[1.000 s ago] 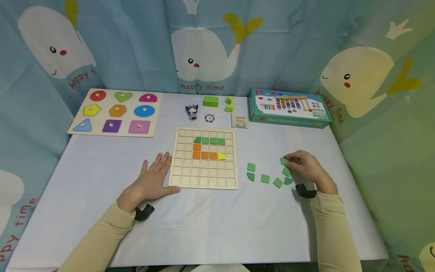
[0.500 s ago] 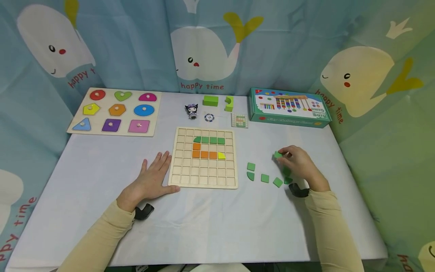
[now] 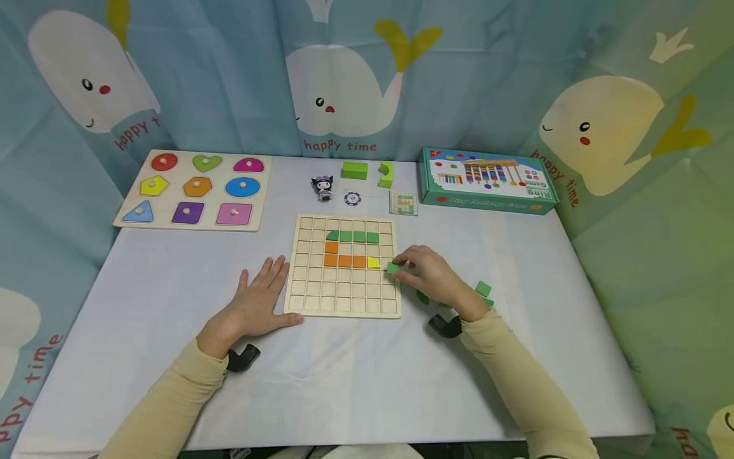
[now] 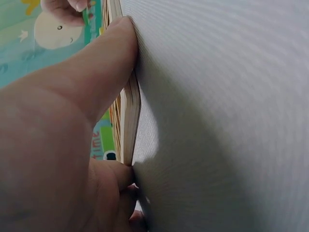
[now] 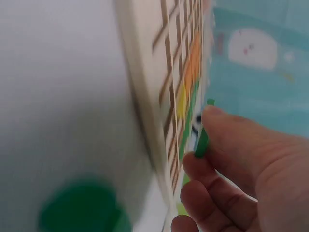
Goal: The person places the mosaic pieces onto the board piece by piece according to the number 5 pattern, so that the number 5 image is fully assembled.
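Observation:
A square wooden grid board (image 3: 344, 301) lies mid-table, bearing a row of green tiles (image 3: 359, 237), several orange tiles (image 3: 345, 261) and one yellow tile (image 3: 373, 262). Thumb and fingertips of my right hand (image 3: 431, 275) pinch a small green tile (image 3: 392, 268) over the board's right edge. In the right wrist view that tile (image 5: 202, 143) stands on edge between thumb and finger. My left hand (image 3: 258, 307) lies palm down with fingers spread, its thumb at the board's lower left corner and fingertips along its left side.
Loose green tiles (image 3: 483, 289) lie right of the board, some hidden by my right hand. Behind are a pattern card (image 3: 404, 203), poker chip (image 3: 352, 199), figurine (image 3: 323, 188), green blocks (image 3: 354, 170), a game box (image 3: 487, 182) and a knobbed shape puzzle (image 3: 215, 224).
My right hand has picked up a green tile from the loose ones at the right and carried it left to the board's edge. The left hand has stayed put.

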### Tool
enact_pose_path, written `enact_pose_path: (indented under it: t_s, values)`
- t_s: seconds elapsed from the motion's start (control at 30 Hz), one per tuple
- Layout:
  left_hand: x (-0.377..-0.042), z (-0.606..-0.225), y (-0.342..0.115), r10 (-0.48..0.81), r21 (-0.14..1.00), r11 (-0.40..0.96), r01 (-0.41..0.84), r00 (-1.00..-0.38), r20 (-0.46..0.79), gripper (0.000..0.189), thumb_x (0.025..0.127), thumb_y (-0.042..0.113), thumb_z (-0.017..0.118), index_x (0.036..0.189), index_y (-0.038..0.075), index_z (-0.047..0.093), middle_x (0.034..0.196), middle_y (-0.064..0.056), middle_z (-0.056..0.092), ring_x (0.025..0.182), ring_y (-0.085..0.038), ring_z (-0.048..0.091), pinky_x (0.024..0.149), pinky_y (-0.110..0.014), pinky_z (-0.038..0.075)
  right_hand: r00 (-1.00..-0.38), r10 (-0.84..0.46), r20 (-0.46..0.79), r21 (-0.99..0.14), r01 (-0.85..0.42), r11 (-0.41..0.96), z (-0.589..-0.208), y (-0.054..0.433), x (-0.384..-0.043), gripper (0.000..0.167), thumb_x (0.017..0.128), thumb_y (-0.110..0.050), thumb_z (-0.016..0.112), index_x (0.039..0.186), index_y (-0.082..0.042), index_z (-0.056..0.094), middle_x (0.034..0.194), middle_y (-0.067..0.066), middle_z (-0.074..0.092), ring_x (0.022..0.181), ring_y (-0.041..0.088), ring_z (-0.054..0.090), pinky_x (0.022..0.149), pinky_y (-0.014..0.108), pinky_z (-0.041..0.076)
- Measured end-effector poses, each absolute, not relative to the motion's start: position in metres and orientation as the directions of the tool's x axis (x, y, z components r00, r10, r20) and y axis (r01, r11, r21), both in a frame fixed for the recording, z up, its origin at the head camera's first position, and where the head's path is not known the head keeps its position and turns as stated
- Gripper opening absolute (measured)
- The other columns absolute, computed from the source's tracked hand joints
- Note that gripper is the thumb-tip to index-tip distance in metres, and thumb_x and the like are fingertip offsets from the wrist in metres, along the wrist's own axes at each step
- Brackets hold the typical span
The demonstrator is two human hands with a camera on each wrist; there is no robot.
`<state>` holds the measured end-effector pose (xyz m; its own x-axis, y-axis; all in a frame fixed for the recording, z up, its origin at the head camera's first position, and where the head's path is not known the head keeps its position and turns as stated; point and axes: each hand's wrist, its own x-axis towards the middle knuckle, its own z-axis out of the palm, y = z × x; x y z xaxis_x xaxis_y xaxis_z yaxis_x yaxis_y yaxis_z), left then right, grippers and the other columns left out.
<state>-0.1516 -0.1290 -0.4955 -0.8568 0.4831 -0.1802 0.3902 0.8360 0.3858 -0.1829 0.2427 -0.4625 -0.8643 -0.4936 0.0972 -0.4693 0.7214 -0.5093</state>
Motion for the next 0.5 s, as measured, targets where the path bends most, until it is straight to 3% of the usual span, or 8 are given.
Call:
enact_pose_path:
  t_s: [0.5]
  values:
    - [-0.152, -0.497, -0.13, 0.485, 0.387, 0.834, 0.393, -0.857, -0.175, 0.11, 0.083, 0.063, 0.065, 0.154, -0.003, 0.014, 0.161, -0.018, 0.006, 0.146, -0.036, 0.002, 0.107, -0.067, -0.002, -0.844, -0.529, 0.084, -0.475, -0.501, 0.723, -0.474, 0.206, -0.185, 0.023, 0.085, -0.019, 0.079, 0.103, -0.005, 0.073, 0.101, 0.003, 0.064, 0.092, 0.019, 0.053, 0.078, 0.033, 0.047]
